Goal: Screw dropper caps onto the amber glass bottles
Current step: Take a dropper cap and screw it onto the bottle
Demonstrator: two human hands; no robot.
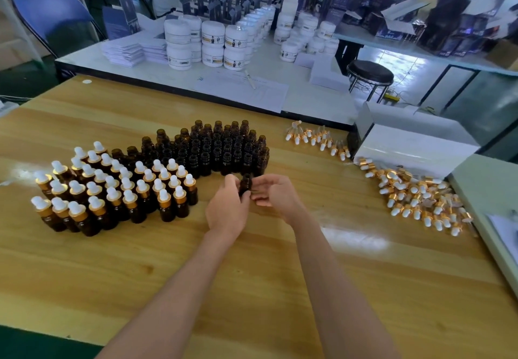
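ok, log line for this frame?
left hand: grips uncapped bottle | right hand: at bottle, grasp unclear | capped bottles: table left | caps: loose pile right

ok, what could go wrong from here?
1. The left hand grips an uncapped bottle just in front of the packed open bottles; a bump could topple several.
2. The right hand shows no cap, and the loose caps lie far to the right; their glass pipettes stick out of the heap and could snap in a hasty grab.
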